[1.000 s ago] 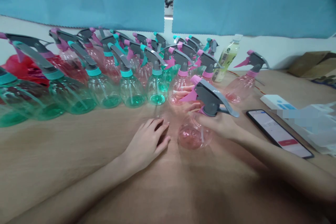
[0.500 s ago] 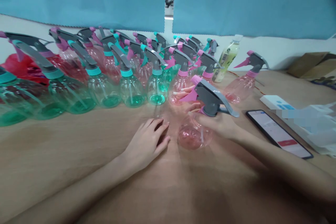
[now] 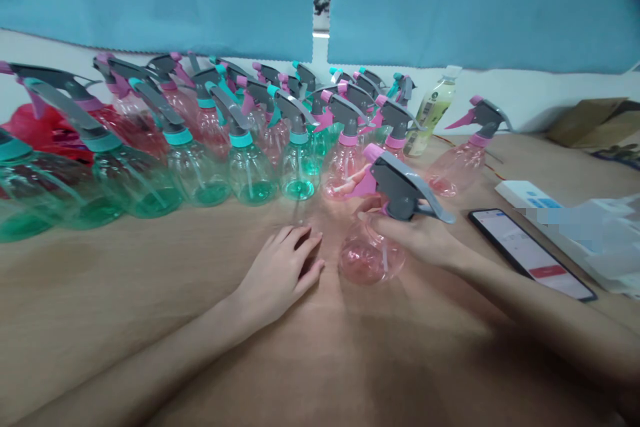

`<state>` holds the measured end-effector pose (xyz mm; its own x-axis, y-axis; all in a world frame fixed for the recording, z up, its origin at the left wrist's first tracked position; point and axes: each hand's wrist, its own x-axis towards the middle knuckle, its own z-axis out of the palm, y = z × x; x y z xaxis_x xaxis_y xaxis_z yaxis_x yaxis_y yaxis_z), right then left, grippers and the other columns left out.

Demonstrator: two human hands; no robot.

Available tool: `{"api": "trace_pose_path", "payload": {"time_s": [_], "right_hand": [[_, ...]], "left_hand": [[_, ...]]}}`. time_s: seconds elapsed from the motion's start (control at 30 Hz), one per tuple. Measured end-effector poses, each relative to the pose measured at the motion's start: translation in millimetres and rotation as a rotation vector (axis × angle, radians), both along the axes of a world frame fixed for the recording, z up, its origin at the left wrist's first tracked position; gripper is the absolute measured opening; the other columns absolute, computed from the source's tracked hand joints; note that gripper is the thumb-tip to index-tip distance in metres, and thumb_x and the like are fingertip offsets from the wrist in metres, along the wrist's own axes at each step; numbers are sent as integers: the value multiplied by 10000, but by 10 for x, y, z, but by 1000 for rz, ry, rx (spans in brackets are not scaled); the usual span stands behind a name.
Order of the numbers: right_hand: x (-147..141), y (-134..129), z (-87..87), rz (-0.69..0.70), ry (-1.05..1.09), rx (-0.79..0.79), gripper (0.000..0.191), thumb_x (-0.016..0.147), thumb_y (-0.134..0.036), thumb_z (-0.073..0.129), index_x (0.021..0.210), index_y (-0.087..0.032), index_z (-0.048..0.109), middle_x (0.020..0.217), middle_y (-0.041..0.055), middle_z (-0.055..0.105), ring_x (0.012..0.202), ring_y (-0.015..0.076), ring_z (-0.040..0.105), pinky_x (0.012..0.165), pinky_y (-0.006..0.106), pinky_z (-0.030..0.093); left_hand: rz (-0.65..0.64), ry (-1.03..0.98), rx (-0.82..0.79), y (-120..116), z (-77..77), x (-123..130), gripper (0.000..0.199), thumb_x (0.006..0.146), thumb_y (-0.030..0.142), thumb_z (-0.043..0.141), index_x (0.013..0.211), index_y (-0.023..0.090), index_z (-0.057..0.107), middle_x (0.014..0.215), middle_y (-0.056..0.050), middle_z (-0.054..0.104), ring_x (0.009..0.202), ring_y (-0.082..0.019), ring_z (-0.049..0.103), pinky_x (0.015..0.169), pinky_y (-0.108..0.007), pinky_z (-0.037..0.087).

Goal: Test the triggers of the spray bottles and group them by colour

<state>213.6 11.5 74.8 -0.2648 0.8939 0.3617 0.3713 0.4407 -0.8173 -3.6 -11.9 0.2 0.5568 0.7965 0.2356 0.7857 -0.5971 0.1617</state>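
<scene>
A clear pink spray bottle with a grey and pink trigger head stands upright on the table in front of me. My right hand is wrapped round its neck, fingers reaching toward the pink trigger. Left of the bottle, my left hand lies on the table, palm down, fingers loosely bent and apart, with nothing in it. Behind both hands is a row of spray bottles, among them a green-based one and a pink one.
Several more green and pink spray bottles fill the back left. At the right are a lone pink spray bottle, a phone, a white box and a brown carton. A drink bottle stands by the wall.
The fingers of my right hand have shifted slightly at the trigger of the pink spray bottle. The bottle and my left hand stay in place.
</scene>
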Motion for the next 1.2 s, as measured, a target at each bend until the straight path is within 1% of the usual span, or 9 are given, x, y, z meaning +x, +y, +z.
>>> {"api": "trace_pose_path", "payload": {"time_s": [0.1,0.27,0.33,0.53,0.67,0.77,0.9,1.07,1.2], "right_hand": [[-1,-5,-21,-32,-3,-2,96,647,-252,536,727,-244,589,591,-23,560,538,147,518,505,282,445],[-24,-3,-22,-50,13,27,40,650,-245,543,688,-245,556,594,-22,546,515,135,490,498,280,442],[-36,-10,-5,-45,20,41,18,647,-238,539,657,-249,528,566,-31,509,499,127,473,487,269,433],[-51,-22,12,-27,40,44,39,646,-230,516,660,-259,494,549,-45,487,445,108,398,416,244,372],[-43,1,-19,-27,29,32,51,636,-262,517,684,-250,529,618,-19,564,538,140,517,488,264,438],[-36,11,-42,-35,16,11,50,630,-266,514,672,-243,529,587,-24,536,553,147,518,522,281,455],[-23,8,-64,-51,0,45,23,646,-251,511,632,-242,526,567,-26,497,591,159,542,546,296,474],[2,12,-93,-60,-24,74,72,671,-229,530,673,-248,600,612,-12,547,690,189,590,618,330,518],[9,20,-98,-35,-29,84,88,683,-240,532,686,-249,620,608,-10,553,696,193,595,619,330,525]], "left_hand": [[1,0,-1,1,2,3,379,947,315,516,1264,112,563,1293,-154,569,1168,-297,516,976,-467,437],[-2,-16,0,2,10,1,371,951,316,499,1257,116,563,1281,-154,575,1159,-298,524,967,-475,442],[-4,-24,-1,2,11,-1,369,955,321,486,1258,124,562,1282,-151,575,1159,-298,526,965,-476,443],[-6,-29,6,2,9,-3,363,963,332,463,1253,138,563,1290,-146,571,1162,-295,519,965,-471,440],[-5,-37,6,4,2,-5,366,968,342,446,1253,146,566,1283,-148,575,1163,-297,522,958,-473,444],[-5,-32,12,7,-7,-7,373,963,334,460,1258,130,564,1285,-152,573,1162,-299,522,963,-473,442],[-9,-38,7,8,-8,-6,368,957,328,476,1252,127,568,1278,-151,576,1155,-298,528,963,-472,443],[-6,-53,1,3,6,0,360,962,331,455,1251,149,572,1277,-144,580,1159,-296,529,963,-475,444],[-1,-48,-5,1,3,-4,362,960,334,462,1251,149,571,1283,-145,576,1162,-299,526,960,-477,447]]}}
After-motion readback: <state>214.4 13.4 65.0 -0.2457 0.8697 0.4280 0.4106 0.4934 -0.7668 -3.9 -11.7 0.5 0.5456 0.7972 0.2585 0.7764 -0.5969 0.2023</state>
